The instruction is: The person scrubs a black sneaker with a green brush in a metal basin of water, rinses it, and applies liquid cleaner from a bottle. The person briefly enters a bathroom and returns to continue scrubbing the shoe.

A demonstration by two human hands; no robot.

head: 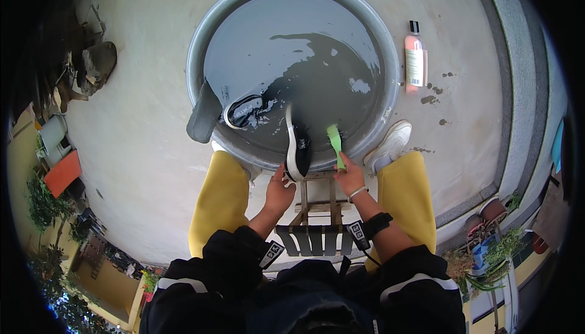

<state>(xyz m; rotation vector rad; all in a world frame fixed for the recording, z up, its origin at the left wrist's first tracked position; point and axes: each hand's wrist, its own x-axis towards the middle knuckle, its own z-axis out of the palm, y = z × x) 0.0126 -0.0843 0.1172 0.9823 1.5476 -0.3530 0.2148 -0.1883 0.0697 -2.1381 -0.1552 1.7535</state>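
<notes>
A wide metal basin point(197, 55) of dark, murky water point(274, 18) stands before me. My left hand point(279, 193) has its fingers at the heel of a black shoe with a white sole point(300, 153). This shoe is turned on its side over the near rim, its toe end dipping into the water. In my right hand point(349, 178) is the handle of a light green brush point(335, 138); its head is at the water, bristles hidden. A second black-and-white shoe point(244, 112) lies partly sunk to the left. A dark grey insole-like piece point(204, 113) leans over the left rim.
A pink bottle with a black cap point(415, 66) is on the concrete floor at right, near wet spots point(429, 100). A slatted low stool point(315, 238) is below my forearms. Firewood and a log point(98, 66) lie at left. Steps point(516, 105) edge the right side.
</notes>
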